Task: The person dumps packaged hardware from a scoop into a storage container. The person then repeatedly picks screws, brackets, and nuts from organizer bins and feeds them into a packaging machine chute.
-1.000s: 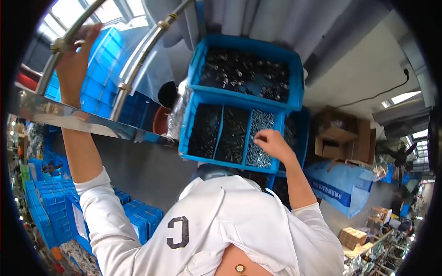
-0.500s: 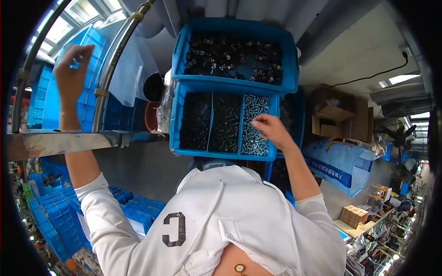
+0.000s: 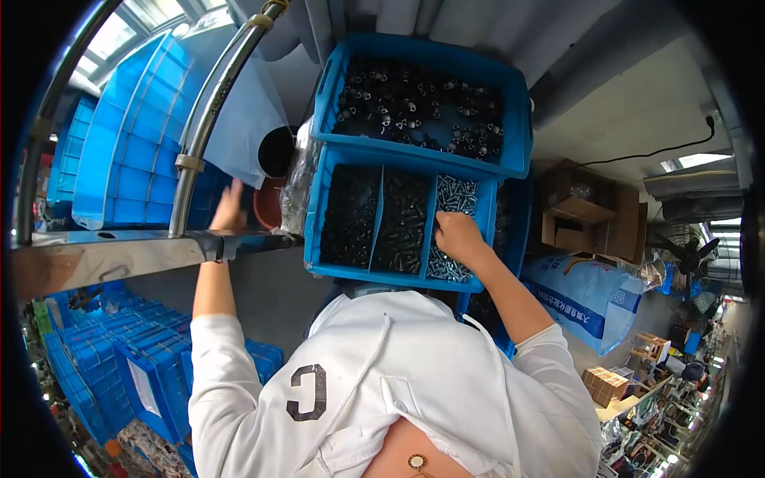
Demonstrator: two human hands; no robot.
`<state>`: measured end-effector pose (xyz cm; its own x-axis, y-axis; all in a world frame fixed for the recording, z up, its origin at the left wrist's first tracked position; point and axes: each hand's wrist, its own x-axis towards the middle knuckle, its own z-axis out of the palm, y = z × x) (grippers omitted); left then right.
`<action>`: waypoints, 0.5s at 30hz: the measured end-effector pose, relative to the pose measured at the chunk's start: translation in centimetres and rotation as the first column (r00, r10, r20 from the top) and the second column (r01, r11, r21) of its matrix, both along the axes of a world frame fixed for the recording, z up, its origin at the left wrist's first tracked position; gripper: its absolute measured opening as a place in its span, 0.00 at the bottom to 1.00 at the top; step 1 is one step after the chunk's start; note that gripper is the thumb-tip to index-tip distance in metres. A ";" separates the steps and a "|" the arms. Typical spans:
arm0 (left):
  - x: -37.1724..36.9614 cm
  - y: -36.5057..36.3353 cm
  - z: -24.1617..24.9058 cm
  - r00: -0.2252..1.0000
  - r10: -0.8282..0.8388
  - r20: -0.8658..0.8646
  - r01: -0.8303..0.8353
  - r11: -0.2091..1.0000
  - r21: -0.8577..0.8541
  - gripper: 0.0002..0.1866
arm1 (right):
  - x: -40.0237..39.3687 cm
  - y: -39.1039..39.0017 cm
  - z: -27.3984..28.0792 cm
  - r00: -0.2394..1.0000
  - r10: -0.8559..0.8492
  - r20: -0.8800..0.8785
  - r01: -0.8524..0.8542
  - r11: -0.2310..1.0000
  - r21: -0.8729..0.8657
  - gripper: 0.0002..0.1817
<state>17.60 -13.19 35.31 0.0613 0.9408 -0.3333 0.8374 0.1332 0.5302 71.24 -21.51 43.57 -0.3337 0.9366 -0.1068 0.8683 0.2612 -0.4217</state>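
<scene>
A white hooded top (image 3: 414, 358) bears a dark "C", inverted. Below the upper bin (image 3: 422, 151), the partitioned blue bin (image 3: 366, 278) has silver screws (image 3: 457, 195) in its right compartment. Chinese characters mark a blue-and-white bag (image 3: 586, 295). The left hand (image 3: 229, 211) spreads near a reddish pot (image 3: 269, 205); the right hand (image 3: 459, 238) curls narrow at the screws, grip contents hidden.

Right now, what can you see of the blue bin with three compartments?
The open blue rectangular bin looks plastic and sits upright. Two thin dividers part it, left to right, into tiny black parts, dark screw-like pieces and silver screws. A second blue bin adjoins its far side. The right hand, fingers curled, is at the silver screws; whether it grips any is hidden.
</scene>
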 end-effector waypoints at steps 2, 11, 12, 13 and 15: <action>-1.9 -5.9 -3.6 0.746 -0.465 -0.476 0.603 0.776 0.185 0.19 | 0.6 0.7 1.0 0.966 -0.140 -0.216 0.114 0.985 -0.129 0.03; 23.4 -10.8 15.9 0.876 -0.474 0.093 0.418 0.840 0.345 0.08 | 4.6 10.2 9.1 0.031 -0.784 -0.620 -0.030 0.619 -0.785 0.10; 24.7 -9.9 14.6 0.859 -0.497 -0.124 0.501 0.762 0.410 0.11 | 5.1 12.9 7.5 0.128 -0.739 -0.661 -0.106 0.653 -0.750 0.12; 25.4 -9.2 12.6 0.825 -0.497 -0.268 0.564 0.758 0.329 0.11 | 5.4 15.7 5.2 0.219 -0.679 -0.700 -0.185 0.676 -0.713 0.14; 26.3 -8.1 9.8 0.742 -0.513 -0.432 0.631 0.752 0.190 0.09 | 3.6 19.6 3.3 0.661 -0.493 -0.566 0.015 0.762 -0.647 0.18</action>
<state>43.86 -21.25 45.07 0.5635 0.8140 -0.1411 0.8256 -0.5489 0.1307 74.83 -1.88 46.84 -0.2867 0.8339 -0.4717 0.2609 -0.4058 -0.8759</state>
